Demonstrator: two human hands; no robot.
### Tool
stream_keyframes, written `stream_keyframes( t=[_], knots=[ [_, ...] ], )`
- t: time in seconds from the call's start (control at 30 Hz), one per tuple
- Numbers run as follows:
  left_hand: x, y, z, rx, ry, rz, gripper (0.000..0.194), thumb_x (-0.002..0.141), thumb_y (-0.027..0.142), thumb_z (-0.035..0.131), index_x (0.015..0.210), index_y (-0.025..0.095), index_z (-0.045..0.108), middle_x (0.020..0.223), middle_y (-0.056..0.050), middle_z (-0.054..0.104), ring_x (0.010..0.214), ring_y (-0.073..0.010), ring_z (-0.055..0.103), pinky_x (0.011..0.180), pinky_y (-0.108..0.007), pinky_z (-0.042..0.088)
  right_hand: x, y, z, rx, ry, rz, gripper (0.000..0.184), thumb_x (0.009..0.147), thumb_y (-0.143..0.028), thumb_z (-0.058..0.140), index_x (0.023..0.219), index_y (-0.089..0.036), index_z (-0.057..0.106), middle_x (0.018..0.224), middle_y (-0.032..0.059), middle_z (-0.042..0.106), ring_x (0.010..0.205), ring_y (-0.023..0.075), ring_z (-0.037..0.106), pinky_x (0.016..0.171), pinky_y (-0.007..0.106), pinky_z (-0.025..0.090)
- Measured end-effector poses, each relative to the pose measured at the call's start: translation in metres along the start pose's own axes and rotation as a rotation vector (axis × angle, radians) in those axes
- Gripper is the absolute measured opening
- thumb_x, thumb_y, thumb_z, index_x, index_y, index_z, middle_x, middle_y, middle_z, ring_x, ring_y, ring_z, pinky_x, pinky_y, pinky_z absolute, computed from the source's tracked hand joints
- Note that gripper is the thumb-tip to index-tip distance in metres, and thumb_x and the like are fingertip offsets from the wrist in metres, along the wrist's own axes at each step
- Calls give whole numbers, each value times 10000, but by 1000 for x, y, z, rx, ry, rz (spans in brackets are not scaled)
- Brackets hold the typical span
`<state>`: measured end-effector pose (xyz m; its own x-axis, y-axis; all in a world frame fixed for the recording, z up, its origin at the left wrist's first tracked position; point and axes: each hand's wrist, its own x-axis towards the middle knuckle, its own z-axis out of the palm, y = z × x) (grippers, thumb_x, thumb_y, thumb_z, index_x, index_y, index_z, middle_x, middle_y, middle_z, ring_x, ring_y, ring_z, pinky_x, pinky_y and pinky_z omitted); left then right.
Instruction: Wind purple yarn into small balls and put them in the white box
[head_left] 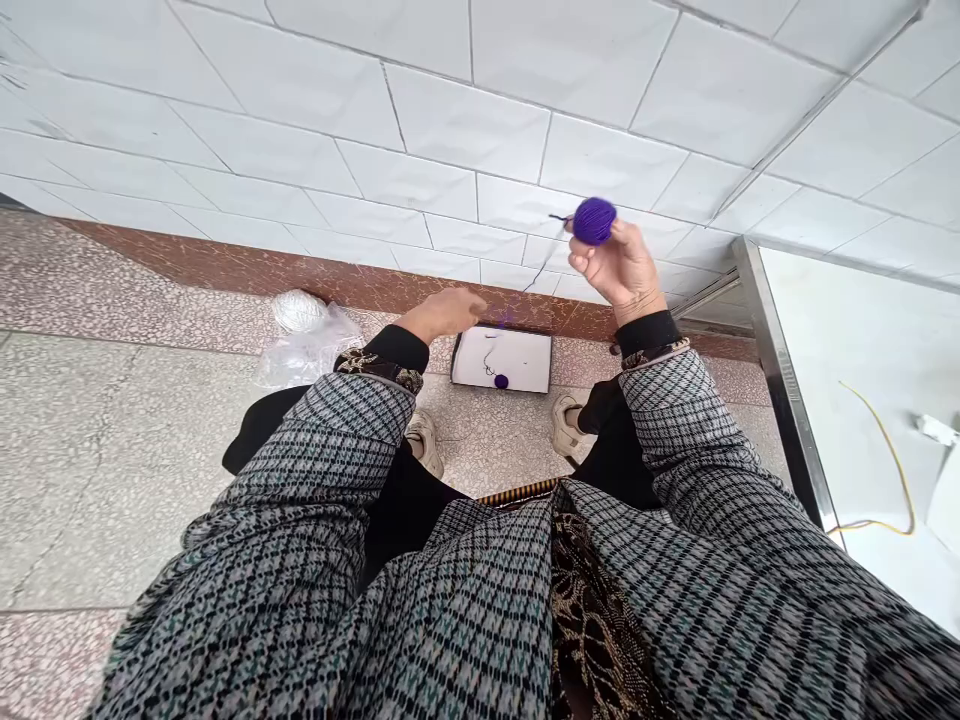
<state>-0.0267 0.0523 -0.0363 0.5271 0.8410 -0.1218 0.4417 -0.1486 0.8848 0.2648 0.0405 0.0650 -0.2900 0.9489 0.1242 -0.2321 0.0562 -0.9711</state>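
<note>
My right hand [621, 262] is raised in front of the tiled wall, its fingers closed around a purple ball of yarn [594, 221]. A short end of yarn sticks out at the ball's left. From there a thin dark strand [537, 274] slants down toward my left hand [448, 312], which is held lower with fingers closed in a pinch on the yarn. Some purple yarn near its fingertips is blurred. On the floor below, between my feet, a shallow white tray [525, 365] with dark edges holds a smaller purple yarn ball [501, 381] and a loose curl of yarn.
A white ball of yarn [300, 311] and a clear plastic bag [307, 350] lie on the floor at left. The tiled wall [442, 110] rises ahead. At right stands a white-topped table [847, 330] with a metal edge and a yellow cord [896, 460].
</note>
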Motion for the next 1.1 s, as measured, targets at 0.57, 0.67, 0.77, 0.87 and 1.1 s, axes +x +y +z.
stream_keyframes(
  t=[0.57, 0.67, 0.77, 0.87, 1.1],
  knots=[
    [-16, 77, 27, -733, 254, 33, 166, 990, 163, 703, 833, 155, 649, 538, 101, 336, 435, -49, 228, 468, -192, 155, 4, 18, 22, 217, 58, 148, 600, 787, -595, 985, 1087, -239, 606, 963, -4, 683, 753, 113, 655, 743, 232, 660],
    [-19, 77, 26, -641, 207, -37, 244, 1023, 112, 635, 784, 147, 667, 525, 95, 342, 429, -47, 211, 472, -201, 131, 6, 14, 24, 178, 188, 134, 547, 856, -631, 923, 1042, -254, 574, 990, 11, 680, 834, 141, 683, 788, 253, 668],
    [-21, 80, 28, -536, 54, -19, 265, 1024, 77, 613, 780, 143, 694, 550, 58, 455, 446, -51, 323, 482, -183, 214, 9, 20, 28, 87, 224, 137, 505, 875, -559, 916, 1023, -250, 544, 979, 16, 671, 886, 155, 692, 830, 268, 656],
    [-24, 86, 27, -420, -148, 92, 245, 987, 47, 620, 781, 135, 719, 600, 12, 577, 513, -71, 472, 538, -176, 358, 9, 32, 30, -143, 212, 169, 366, 887, -323, 884, 1019, -237, 554, 921, 0, 662, 787, 132, 636, 749, 243, 617],
    [-23, 79, 5, -519, -85, 92, 255, 882, 39, 644, 649, 143, 628, 543, 25, 490, 474, -69, 424, 515, -186, 339, -5, 28, 26, -215, -524, 438, 428, 728, -272, 928, 1047, -163, 665, 955, 26, 729, 787, 139, 655, 675, 228, 583]
  ],
)
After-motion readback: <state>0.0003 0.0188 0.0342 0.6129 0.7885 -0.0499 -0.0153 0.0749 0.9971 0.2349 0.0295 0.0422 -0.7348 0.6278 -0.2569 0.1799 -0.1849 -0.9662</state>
